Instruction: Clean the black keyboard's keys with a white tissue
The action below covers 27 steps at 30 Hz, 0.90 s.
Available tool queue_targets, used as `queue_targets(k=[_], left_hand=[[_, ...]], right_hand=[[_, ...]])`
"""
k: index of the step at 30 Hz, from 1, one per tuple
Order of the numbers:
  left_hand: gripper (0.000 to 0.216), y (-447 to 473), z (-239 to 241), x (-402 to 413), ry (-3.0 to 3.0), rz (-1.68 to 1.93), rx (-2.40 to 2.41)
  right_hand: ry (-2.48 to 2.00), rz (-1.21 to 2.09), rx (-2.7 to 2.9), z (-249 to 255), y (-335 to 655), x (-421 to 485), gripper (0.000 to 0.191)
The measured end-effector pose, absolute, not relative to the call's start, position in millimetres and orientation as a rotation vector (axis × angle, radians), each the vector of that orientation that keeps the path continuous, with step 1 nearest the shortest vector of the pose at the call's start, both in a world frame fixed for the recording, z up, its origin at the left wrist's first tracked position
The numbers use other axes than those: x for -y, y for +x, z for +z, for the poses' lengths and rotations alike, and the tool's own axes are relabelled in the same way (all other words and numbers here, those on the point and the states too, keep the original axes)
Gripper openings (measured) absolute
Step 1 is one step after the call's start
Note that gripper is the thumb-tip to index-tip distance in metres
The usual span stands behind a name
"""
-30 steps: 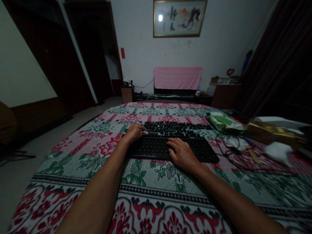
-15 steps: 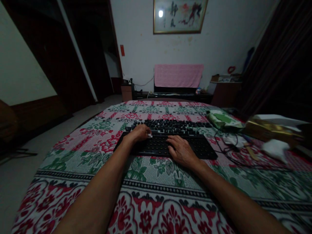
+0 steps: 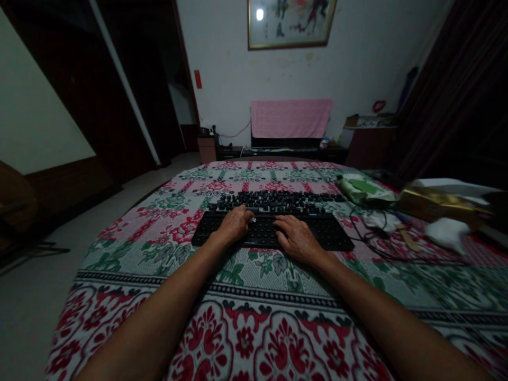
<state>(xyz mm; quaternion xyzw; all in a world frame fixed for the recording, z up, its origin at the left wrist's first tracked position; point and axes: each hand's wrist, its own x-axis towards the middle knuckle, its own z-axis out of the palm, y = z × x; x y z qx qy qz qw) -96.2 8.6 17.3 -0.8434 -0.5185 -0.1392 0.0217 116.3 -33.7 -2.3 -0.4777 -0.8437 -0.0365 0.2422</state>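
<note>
A black keyboard base (image 3: 262,242), its keycaps off, lies on the patterned cloth. My left hand (image 3: 235,224) is closed over its left half, pinching a small white scrap (image 3: 253,219) that could be tissue; its exact kind does not show. On the middle of the board rests my right hand (image 3: 296,237), fingers spread and nothing visible in them. Just behind the board, loose black keycaps (image 3: 278,200) lie in a long scattered band.
To the right are a green-and-white wipes packet (image 3: 365,190), a gold box (image 3: 440,203), crumpled white tissue (image 3: 447,234), a black cable (image 3: 369,247) and a flat tan stick (image 3: 408,239). A pink cloth (image 3: 291,117) hangs by the far wall.
My left hand has moved a little to the right along the keyboard with the white scrap. My right hand stays almost where it was. The view has shifted slightly.
</note>
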Motion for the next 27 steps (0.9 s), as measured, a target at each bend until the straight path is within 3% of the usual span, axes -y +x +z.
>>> queue_targets(k=[7, 27], left_hand=[[0.034, -95, 5, -11, -2.621, -0.654, 1.541], [0.032, -86, 17, -6, -2.685, -0.434, 1.402]], right_hand=[[-1.306, -0.11, 2.305, -1, 115, 35, 0.031], [-1.315, -0.116, 2.315, -2, 115, 34, 0.031]])
